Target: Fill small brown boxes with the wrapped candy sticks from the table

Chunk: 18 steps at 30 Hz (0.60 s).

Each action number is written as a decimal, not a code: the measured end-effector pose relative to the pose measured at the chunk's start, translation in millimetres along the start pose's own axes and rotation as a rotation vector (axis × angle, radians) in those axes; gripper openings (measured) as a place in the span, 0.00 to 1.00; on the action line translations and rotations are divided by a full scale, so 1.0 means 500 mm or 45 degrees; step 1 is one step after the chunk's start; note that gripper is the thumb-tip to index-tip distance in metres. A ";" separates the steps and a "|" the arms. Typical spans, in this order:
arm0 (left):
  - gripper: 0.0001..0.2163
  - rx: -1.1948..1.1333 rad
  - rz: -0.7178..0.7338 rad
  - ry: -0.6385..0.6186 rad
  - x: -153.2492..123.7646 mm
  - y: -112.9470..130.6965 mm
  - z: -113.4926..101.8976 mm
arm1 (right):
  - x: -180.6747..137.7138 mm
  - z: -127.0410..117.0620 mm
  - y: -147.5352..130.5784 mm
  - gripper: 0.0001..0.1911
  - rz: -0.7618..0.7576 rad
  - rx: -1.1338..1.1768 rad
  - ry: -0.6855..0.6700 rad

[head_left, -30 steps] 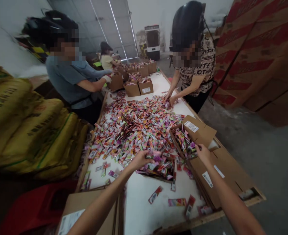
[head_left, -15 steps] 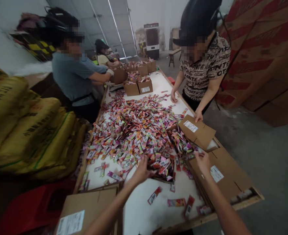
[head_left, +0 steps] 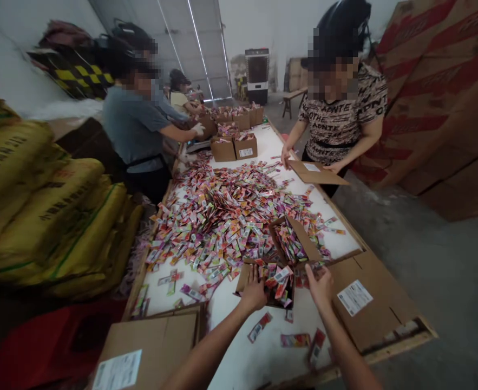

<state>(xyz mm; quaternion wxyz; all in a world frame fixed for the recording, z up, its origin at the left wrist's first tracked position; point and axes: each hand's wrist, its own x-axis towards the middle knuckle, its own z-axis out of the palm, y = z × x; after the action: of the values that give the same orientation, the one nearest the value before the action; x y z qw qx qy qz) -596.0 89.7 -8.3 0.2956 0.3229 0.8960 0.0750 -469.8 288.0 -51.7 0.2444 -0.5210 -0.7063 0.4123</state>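
Near carton (head_left: 242, 280) sits on the table (head_left: 259, 364), loaded with sachets (head_left: 280, 275), top open. I've got the left hand (head_left: 255, 290) laid on its left flap, gripping nothing; right hand (head_left: 322, 287) spread by its right side, empty too — can't tell if it touches. Second carton (head_left: 304, 239) just beyond: also loaded, flap up. Farther cartons (head_left: 222, 151) look filled. Left over, I'd judge: big loose pile (head_left: 222, 216) — plus flat cardboard (head_left: 380, 317).
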 end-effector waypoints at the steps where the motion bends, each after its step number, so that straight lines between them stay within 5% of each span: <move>1: 0.32 -0.018 0.011 0.052 -0.004 0.001 -0.001 | -0.037 0.002 0.002 0.48 -0.013 -0.014 -0.037; 5: 0.28 -0.083 0.132 0.273 -0.013 0.015 -0.011 | -0.151 0.024 0.003 0.43 -0.079 -0.129 -0.353; 10: 0.07 -0.191 0.287 0.408 0.001 0.037 -0.037 | -0.170 0.048 -0.007 0.30 0.175 -0.430 -0.741; 13: 0.10 -0.312 0.216 0.538 0.010 -0.002 -0.092 | -0.157 0.051 -0.004 0.26 0.163 -0.444 -0.696; 18: 0.24 -0.398 -0.081 0.767 0.016 -0.141 -0.193 | -0.155 0.055 0.005 0.23 0.156 -0.398 -0.561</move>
<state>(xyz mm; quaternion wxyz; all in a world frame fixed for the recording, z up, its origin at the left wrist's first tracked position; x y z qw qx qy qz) -694.5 44.9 43.6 0.0659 0.2089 0.9303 0.2941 -463.4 206.6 -62.3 -0.0239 -0.4917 -0.7648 0.4156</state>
